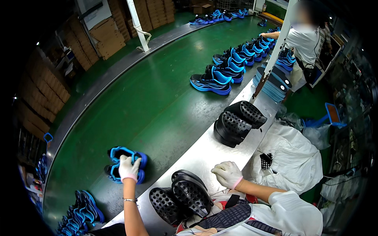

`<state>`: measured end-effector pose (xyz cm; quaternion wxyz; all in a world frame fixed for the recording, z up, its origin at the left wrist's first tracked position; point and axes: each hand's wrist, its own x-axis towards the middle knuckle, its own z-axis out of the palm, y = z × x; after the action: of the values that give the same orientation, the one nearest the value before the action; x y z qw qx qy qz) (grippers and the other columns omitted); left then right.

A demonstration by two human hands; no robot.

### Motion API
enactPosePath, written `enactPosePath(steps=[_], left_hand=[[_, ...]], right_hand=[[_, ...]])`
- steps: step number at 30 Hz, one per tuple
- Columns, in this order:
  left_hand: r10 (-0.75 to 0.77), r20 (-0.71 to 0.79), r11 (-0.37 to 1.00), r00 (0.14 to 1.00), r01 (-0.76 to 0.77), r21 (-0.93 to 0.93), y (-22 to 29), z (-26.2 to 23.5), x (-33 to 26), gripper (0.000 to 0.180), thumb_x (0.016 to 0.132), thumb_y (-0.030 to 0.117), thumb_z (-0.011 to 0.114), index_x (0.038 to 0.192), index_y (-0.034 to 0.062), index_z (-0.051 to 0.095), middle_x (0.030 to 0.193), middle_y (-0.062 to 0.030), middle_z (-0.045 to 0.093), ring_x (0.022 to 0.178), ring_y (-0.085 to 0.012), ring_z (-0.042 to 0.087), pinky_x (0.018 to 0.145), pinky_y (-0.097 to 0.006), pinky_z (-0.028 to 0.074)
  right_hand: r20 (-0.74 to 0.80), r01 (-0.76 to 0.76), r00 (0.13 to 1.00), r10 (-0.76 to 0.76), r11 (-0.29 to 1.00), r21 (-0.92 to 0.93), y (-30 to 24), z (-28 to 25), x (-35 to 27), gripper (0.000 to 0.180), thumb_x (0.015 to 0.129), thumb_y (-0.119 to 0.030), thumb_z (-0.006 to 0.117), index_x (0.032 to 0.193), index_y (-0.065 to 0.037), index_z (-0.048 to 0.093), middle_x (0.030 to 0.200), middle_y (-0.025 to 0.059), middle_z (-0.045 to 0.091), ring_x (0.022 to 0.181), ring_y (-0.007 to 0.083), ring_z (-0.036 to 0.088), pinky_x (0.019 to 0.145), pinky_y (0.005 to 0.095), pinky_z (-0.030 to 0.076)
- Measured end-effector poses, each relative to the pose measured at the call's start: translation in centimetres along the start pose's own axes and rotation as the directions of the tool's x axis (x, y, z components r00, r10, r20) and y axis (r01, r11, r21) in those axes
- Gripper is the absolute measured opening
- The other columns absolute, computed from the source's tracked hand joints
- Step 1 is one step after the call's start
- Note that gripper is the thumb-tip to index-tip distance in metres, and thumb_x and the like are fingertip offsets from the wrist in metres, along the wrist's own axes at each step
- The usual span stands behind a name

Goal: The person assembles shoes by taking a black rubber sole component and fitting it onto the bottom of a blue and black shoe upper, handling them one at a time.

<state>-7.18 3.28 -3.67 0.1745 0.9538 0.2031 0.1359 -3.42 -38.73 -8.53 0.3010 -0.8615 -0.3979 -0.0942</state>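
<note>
My left hand, in a white glove, reaches out over the green belt. Its fingers close on a pair of black and blue sneakers standing side by side, gripping at the collars near the heels. My right hand, also gloved, hovers by the metal ledge with its fingers curled in; nothing shows in it. Between my arms, black perforated plastic pieces, rounded like shoe shapes, sit at the ledge's near part. More of these black perforated pieces are stacked farther along.
Rows of sneakers stand ahead on the belt, with others at the lower left. A metal post rises beside stacked blue insoles. A white sack lies right. A co-worker reaches toward the far sneakers.
</note>
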Motion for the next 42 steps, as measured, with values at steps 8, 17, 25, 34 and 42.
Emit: enactPosePath(steps=[8, 17, 25, 34, 42], left_hand=[[0.258, 0.169, 0.961, 0.951, -0.234, -0.149, 5.6, 1.3, 0.1, 0.031, 0.078, 0.032, 0.076, 0.095, 0.0064, 0.071, 0.093, -0.0128, 0.057, 0.079, -0.0299, 0.060, 0.071, -0.038, 0.051], [0.075, -0.185, 0.962, 0.980, -0.120, -0.245, 2.2, -2.5, -9.0, 0.035, 0.084, 0.012, 0.066, 0.118, 0.0054, 0.064, 0.113, -0.0149, 0.058, 0.100, -0.0288, 0.059, 0.089, -0.035, 0.048], [-0.370, 0.068, 0.628, 0.927, 0.303, -0.717, 0.2, 0.9, -18.0, 0.035, 0.097, 0.015, 0.053, 0.131, 0.0041, 0.056, 0.118, -0.0109, 0.060, 0.101, -0.0176, 0.059, 0.091, -0.031, 0.047], [-0.250, -0.077, 0.726, 0.965, 0.134, -0.675, 4.7, 4.0, -20.0, 0.033, 0.101, 0.015, 0.042, 0.125, -0.0010, 0.058, 0.118, -0.0201, 0.062, 0.112, -0.0321, 0.057, 0.101, -0.037, 0.041], [-0.313, -0.081, 0.706, 0.946, 0.174, -0.686, 4.5, 3.9, -21.5, 0.033, 0.100, 0.017, 0.043, 0.126, 0.0025, 0.058, 0.118, -0.0197, 0.062, 0.113, -0.0327, 0.057, 0.099, -0.037, 0.043]], right_hand=[[-0.082, 0.050, 0.995, -0.053, 0.998, -0.028, 0.0, -0.2, 0.0, 0.019, 0.073, -0.005, 0.062, 0.091, -0.012, 0.065, 0.087, 0.0041, 0.064, 0.078, 0.0268, 0.062, 0.068, 0.0398, 0.048], [-0.052, 0.010, 0.999, -0.012, 1.000, -0.023, 0.3, 0.2, 0.3, 0.016, 0.074, -0.006, 0.061, 0.090, -0.010, 0.065, 0.079, 0.0074, 0.065, 0.072, 0.0310, 0.061, 0.065, 0.0439, 0.048], [-0.102, -0.019, 0.994, 0.029, 0.995, 0.093, -5.2, -5.0, 7.1, 0.022, 0.085, -0.012, 0.060, 0.105, -0.009, 0.065, 0.096, 0.0094, 0.066, 0.089, 0.0297, 0.059, 0.082, 0.0411, 0.046], [0.028, 0.319, 0.946, -0.322, 0.945, 0.076, -15.7, -10.8, 9.3, 0.018, 0.075, -0.014, 0.071, 0.092, -0.009, 0.069, 0.088, 0.0049, 0.066, 0.085, 0.0251, 0.061, 0.085, 0.0393, 0.044], [0.231, 0.508, 0.829, -0.509, 0.859, 0.071, -19.1, -7.8, 9.5, 0.037, 0.063, -0.033, 0.079, 0.090, -0.013, 0.065, 0.089, 0.0006, 0.062, 0.089, 0.0211, 0.056, 0.092, 0.0417, 0.043]])
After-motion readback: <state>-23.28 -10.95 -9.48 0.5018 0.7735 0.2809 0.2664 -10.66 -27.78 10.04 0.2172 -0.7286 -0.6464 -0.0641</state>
